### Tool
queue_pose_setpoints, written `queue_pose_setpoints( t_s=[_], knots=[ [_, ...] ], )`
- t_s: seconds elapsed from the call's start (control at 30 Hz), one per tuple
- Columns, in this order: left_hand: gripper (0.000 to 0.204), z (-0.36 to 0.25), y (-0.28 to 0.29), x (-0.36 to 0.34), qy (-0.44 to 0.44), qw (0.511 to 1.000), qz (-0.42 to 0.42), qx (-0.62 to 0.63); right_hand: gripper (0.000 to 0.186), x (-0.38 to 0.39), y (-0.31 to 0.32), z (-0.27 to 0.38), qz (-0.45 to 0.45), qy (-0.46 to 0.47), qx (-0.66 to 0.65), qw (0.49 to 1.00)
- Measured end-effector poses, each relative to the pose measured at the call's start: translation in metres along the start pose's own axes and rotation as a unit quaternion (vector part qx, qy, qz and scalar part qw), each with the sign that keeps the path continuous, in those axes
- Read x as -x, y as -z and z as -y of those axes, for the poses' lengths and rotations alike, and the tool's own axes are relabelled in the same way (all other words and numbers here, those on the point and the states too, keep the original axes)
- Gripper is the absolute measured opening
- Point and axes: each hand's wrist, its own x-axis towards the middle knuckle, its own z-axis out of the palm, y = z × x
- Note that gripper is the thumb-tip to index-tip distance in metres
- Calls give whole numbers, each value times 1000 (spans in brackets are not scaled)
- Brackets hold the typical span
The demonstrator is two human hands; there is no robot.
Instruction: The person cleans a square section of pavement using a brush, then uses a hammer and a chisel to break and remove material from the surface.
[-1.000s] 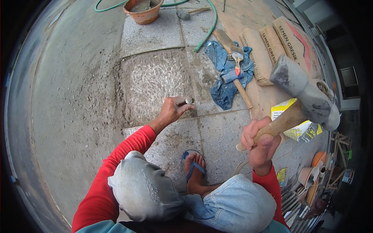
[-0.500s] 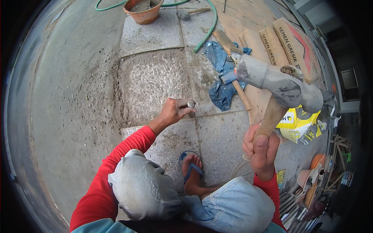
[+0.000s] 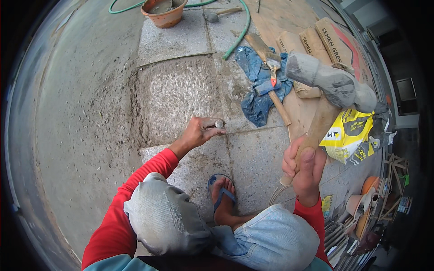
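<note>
My left hand (image 3: 201, 131) is closed around a chisel (image 3: 219, 123), which I see nearly end-on with its round grey end up; its lower part is hidden. It is by the near right corner of a rough, chipped square (image 3: 183, 92) in the tiled paving. Raised at the right, my right hand (image 3: 306, 167) grips the wooden handle of a hammer (image 3: 323, 119). The hammer's grey, dusty head is up and away from the chisel, covering part of the cement sacks behind it.
Beyond the square stand an orange mortar bucket (image 3: 168, 19), a mallet (image 3: 211, 16) and a green hose (image 3: 246, 28). On the right lie a blue cloth (image 3: 253, 108), a paintbrush (image 3: 273, 67), paper cement sacks (image 3: 337, 43) and a yellow bag (image 3: 346, 135). My sandalled foot (image 3: 224, 196) rests on the near tiles.
The hammer head has shifted a little up and to the right, uncovering more of the paintbrush. My left hand and the chisel stay nearly in place.
</note>
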Motion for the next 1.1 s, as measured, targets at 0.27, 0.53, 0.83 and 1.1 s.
queue_pose_setpoints(
  t_s=[0.27, 0.53, 0.83, 1.1],
  knots=[
    [29, 0, 0, 5, -70, 997, 14, -27, 49, 1, -30, -83, 113, -79, 419, 897],
    [31, 4, -6, -2, -33, 999, -33, 14, 48, 9, 0, -2, -21, -8, -16, 1000],
    [27, -8, 2, -6, -24, 1000, -5, 10, 47, 10, -27, -91, 46, -70, 385, 919],
    [22, -9, 11, 15, -1, 1000, -18, -1, 46, 3, -1, -15, 3, -7, 87, 996]
  ],
)
